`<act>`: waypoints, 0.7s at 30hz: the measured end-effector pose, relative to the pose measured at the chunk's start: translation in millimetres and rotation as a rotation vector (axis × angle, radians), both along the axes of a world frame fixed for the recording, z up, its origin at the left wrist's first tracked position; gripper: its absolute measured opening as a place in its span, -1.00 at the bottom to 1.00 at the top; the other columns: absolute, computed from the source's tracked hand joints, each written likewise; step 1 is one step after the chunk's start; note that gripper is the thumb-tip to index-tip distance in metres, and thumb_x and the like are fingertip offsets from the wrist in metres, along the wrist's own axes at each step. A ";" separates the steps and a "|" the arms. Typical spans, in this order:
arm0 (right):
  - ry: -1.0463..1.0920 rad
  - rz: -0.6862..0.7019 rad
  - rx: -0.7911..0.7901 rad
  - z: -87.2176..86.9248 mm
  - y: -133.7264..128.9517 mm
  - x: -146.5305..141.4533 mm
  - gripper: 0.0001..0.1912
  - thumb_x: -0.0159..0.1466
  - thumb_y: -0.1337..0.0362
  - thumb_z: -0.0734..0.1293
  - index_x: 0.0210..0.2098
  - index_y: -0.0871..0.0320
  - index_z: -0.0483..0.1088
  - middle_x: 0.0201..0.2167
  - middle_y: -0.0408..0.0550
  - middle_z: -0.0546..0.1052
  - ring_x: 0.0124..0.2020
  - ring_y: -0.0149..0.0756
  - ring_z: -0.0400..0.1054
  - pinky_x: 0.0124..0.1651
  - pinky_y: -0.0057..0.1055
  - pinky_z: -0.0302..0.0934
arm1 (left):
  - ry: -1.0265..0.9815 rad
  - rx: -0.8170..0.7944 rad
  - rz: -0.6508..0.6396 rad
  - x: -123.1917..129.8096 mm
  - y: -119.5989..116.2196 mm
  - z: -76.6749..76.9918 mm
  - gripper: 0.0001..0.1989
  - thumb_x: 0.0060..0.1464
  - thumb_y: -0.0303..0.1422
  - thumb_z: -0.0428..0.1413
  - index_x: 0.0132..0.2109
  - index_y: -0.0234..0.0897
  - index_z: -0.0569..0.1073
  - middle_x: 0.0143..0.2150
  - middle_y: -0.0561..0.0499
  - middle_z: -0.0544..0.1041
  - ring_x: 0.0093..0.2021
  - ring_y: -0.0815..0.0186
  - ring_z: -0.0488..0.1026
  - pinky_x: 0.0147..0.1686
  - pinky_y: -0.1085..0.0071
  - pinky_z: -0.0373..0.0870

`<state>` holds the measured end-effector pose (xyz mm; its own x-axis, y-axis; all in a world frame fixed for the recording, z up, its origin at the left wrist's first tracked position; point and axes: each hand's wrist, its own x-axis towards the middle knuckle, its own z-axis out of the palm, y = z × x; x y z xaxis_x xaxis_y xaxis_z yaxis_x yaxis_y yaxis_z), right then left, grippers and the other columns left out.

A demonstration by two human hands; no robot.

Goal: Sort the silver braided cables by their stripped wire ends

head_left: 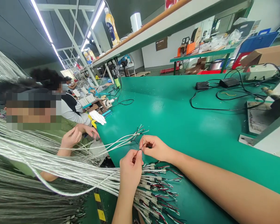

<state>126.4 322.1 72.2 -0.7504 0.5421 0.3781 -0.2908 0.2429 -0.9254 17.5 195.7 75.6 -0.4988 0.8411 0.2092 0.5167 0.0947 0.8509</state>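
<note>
Near the middle of the green table [200, 140], my left hand [131, 165] pinches the end of a pale cable. My right hand [155, 147] meets it fingertip to fingertip, its thumb and forefinger closed on thin wires that fan out of that cable end. Beneath and right of my left hand lies a thick bundle of cable ends [154, 186] with black, red and white wires. A few separate cables [121, 141] with split ends reach the table just left of my right hand. The long pale cables [60, 161] run off to the left.
A co-worker's hand [71, 137] is raised among the cables at left, with another person behind. A white glove [97, 117] rests on the table's left edge. Black adapters [229, 82] with looped cords and a white machine frame [274, 130] stand at right. A shelf [154, 28] crosses above.
</note>
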 end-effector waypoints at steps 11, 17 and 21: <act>0.098 -0.156 -0.245 3.1 10.4 -2.0 -0.96 0.04 0.34 0.32 -0.47 0.13 0.34 -0.59 -0.22 0.36 -0.56 -0.41 0.18 -0.46 -0.45 0.05 | 0.082 -0.027 -0.052 -1.2 1.4 0.0 -0.60 0.24 -0.04 -0.01 -0.38 -0.27 0.38 -0.58 0.12 0.32 -0.55 0.42 0.23 -0.53 0.52 0.12; 0.171 -0.385 -0.402 4.6 32.2 5.7 -0.88 0.14 0.22 0.35 -0.40 0.12 0.33 -0.64 -0.26 0.32 -0.59 -0.42 0.15 -0.46 -0.44 0.00 | -0.031 -0.003 -0.002 -0.7 2.0 -1.9 -0.63 0.23 -0.02 0.01 -0.31 -0.25 0.38 -0.56 0.12 0.38 -0.58 0.43 0.29 -0.55 0.54 0.21; 0.154 -0.251 -0.324 10.9 24.0 7.2 -0.78 0.13 0.15 0.42 -0.35 0.14 0.37 -0.56 -0.23 0.34 -0.55 -0.42 0.18 -0.45 -0.43 0.04 | -0.205 0.054 0.052 -2.0 5.8 -4.8 -0.64 0.19 0.00 0.06 -0.16 -0.23 0.36 -0.44 0.09 0.47 -0.57 0.41 0.40 -0.59 0.53 0.31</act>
<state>133.5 346.0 83.1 -0.5282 0.8098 0.2553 -0.4005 0.0276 -0.9159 15.5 201.5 70.8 -0.5781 0.8033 0.1430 0.3276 0.0680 0.9424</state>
